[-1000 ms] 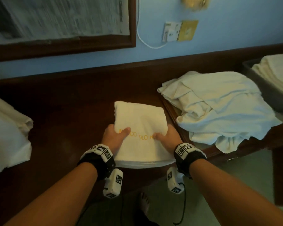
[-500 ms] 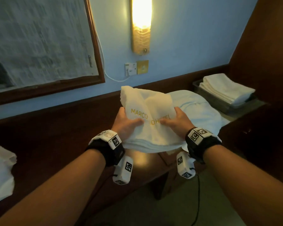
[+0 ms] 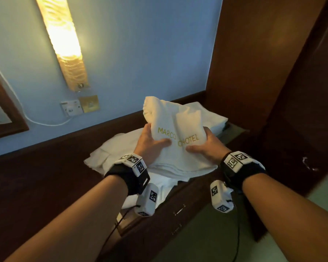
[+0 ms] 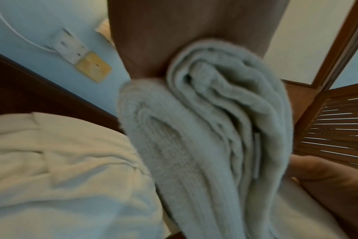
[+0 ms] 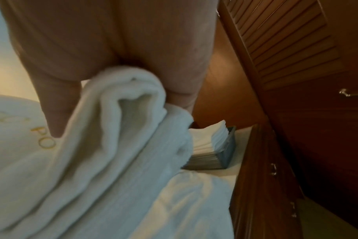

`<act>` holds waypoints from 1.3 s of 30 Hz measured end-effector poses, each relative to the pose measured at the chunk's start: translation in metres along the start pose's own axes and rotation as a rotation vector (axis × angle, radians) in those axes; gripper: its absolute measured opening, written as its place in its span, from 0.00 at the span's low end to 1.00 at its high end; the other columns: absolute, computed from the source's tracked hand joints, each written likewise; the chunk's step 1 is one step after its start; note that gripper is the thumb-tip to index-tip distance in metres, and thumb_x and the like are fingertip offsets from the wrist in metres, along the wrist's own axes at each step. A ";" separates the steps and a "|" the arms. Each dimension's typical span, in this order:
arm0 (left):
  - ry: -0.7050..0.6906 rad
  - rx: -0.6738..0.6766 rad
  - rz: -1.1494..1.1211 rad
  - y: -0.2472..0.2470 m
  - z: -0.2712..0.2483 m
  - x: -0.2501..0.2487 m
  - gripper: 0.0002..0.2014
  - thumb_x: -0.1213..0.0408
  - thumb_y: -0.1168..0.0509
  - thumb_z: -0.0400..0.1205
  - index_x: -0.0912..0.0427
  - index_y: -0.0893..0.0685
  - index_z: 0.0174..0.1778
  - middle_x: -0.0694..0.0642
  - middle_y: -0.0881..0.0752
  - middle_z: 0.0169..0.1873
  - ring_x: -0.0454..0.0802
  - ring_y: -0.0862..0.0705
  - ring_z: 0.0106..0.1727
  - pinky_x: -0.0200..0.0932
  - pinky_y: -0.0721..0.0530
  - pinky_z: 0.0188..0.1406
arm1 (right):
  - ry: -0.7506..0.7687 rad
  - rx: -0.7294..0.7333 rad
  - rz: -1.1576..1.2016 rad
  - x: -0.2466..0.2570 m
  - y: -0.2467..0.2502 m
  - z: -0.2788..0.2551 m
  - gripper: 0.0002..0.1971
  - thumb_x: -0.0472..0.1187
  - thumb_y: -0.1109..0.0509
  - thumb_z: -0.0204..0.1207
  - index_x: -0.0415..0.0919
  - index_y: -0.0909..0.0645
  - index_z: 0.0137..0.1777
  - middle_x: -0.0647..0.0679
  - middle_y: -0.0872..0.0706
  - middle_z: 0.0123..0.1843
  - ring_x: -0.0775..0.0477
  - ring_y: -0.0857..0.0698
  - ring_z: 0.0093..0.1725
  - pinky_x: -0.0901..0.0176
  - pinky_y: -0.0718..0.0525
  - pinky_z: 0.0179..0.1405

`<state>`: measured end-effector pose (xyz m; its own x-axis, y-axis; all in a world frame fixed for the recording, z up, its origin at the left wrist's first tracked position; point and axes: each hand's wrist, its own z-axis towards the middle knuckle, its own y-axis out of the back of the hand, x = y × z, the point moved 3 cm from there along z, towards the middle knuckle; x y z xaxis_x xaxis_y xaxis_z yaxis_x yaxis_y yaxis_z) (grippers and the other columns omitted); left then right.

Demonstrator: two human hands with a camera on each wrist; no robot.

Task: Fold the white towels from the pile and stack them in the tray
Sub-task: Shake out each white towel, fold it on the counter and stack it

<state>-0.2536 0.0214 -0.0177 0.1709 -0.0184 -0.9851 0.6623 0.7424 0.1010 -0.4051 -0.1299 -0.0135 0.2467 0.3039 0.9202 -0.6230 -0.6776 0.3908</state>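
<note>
Two hands are gripping one folded towel point(image 3: 175, 133) and holding it in the air above the loose pile of towels point(image 3: 119, 148) lying on the dark wooden counter point(image 3: 45, 178). The left hand point(image 3: 150, 146) is pinching the towel's left edge — thumb lying on the top face beside the gold lettering, fingers hidden underneath. The right hand point(image 3: 204, 148) is pinching the right edge the same way, thumb on top. In the left wrist view the folded towel point(image 4: 210, 137) is showing its stacked layers edge-on; in the right wrist view the fold point(image 5: 121, 129) is bunching between thumb and fingers. The towel is tilting, far edge higher than the near edge. Beyond it, at the counter's far right end against the wooden cabinet point(image 3: 273, 72), a stack of folded towels point(image 3: 210, 116) is sitting in the tray point(image 5: 228, 148) — only a grey corner of that tray is showing. A lit wall lamp point(image 3: 62, 40) is glowing above a wall socket point(image 3: 72, 108).
</note>
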 end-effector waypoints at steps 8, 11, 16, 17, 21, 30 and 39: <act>-0.035 0.078 -0.012 -0.134 0.053 -0.015 0.28 0.70 0.20 0.73 0.58 0.25 0.65 0.49 0.14 0.51 0.44 0.13 0.50 0.30 0.16 0.35 | -0.017 -0.094 -0.102 -0.040 0.132 0.033 0.39 0.38 0.16 0.66 0.48 0.32 0.75 0.51 0.18 0.61 0.48 0.18 0.61 0.47 0.18 0.60; -0.035 0.111 -0.007 -0.172 0.072 -0.018 0.30 0.67 0.19 0.73 0.58 0.25 0.68 0.52 0.14 0.54 0.48 0.13 0.53 0.38 0.13 0.43 | -0.028 -0.137 -0.122 -0.050 0.168 0.044 0.38 0.37 0.16 0.67 0.47 0.31 0.74 0.53 0.18 0.59 0.48 0.19 0.59 0.49 0.19 0.59; -0.025 0.139 -0.020 -0.222 0.107 -0.014 0.29 0.65 0.20 0.74 0.57 0.24 0.69 0.53 0.12 0.56 0.49 0.11 0.54 0.37 0.13 0.42 | -0.066 -0.178 -0.163 -0.074 0.212 0.072 0.35 0.38 0.15 0.65 0.48 0.29 0.69 0.49 0.16 0.60 0.47 0.16 0.60 0.44 0.16 0.61; -0.026 0.143 -0.019 -0.232 0.114 -0.012 0.29 0.65 0.20 0.74 0.57 0.24 0.69 0.52 0.12 0.56 0.49 0.12 0.53 0.36 0.13 0.42 | -0.072 -0.184 -0.171 -0.080 0.219 0.078 0.34 0.38 0.15 0.65 0.48 0.29 0.68 0.50 0.16 0.59 0.47 0.16 0.59 0.44 0.16 0.61; -0.017 0.143 -0.022 -0.264 0.151 0.006 0.29 0.64 0.20 0.74 0.57 0.25 0.69 0.53 0.13 0.57 0.50 0.13 0.55 0.45 0.12 0.50 | -0.111 -0.180 -0.189 -0.103 0.241 0.115 0.33 0.38 0.16 0.66 0.52 0.31 0.66 0.54 0.17 0.57 0.50 0.17 0.58 0.48 0.18 0.60; 0.017 0.018 -0.106 -0.298 0.270 0.046 0.26 0.63 0.21 0.74 0.51 0.24 0.64 0.50 0.13 0.54 0.50 0.12 0.54 0.57 0.10 0.55 | -0.138 -0.130 -0.278 -0.117 0.264 0.255 0.27 0.38 0.18 0.69 0.48 0.27 0.64 0.57 0.18 0.52 0.59 0.19 0.50 0.60 0.24 0.40; 0.089 -0.121 -0.153 -0.300 0.376 0.084 0.28 0.66 0.22 0.76 0.49 0.27 0.68 0.48 0.14 0.56 0.50 0.12 0.56 0.60 0.10 0.57 | -0.082 0.005 -0.361 -0.130 0.258 0.408 0.26 0.38 0.18 0.69 0.44 0.22 0.65 0.50 0.15 0.57 0.47 0.16 0.56 0.49 0.20 0.53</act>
<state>-0.1638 -0.4549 -0.0788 0.0067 -0.0815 -0.9966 0.5826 0.8104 -0.0624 -0.2952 -0.6172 -0.0238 0.5084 0.4696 0.7218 -0.4817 -0.5398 0.6904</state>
